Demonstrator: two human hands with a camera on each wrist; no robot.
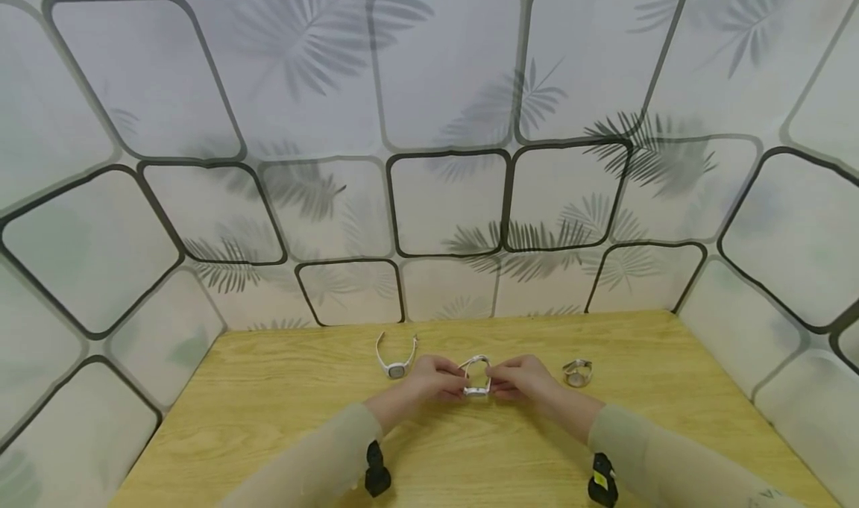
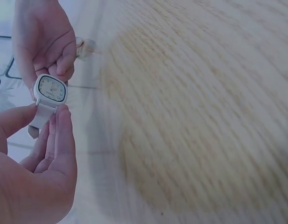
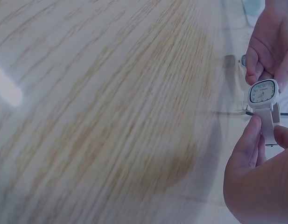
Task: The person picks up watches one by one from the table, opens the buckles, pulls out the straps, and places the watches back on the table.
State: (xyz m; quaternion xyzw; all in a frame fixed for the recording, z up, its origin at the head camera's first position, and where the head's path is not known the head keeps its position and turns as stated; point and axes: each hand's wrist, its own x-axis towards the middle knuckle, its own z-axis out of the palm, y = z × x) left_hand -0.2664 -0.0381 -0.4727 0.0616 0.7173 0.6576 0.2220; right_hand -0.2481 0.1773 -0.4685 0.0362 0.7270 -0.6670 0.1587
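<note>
A white wristwatch [image 1: 476, 391] with a rounded-square dial is held between both hands, its strap standing up in a loop in the head view. My left hand [image 1: 435, 378] pinches the strap on one side of the case, thumb against fingers. From the opposite side, my right hand [image 1: 526, 377] pinches the strap too. The left wrist view shows the pale dial of the watch [image 2: 52, 88] facing up, with the left hand [image 2: 45, 182] below it. In the right wrist view, the thumb and fingers of the right hand [image 3: 260, 182] close on the white strap.
Left of the hands, another white watch [image 1: 397, 371] lies unfastened, its strap ends pointing to the back. A metallic-looking watch [image 1: 577, 374] sits on the right. The wooden table [image 1: 268, 411] meets patterned cloth walls [image 1: 448, 206] at its back and sides.
</note>
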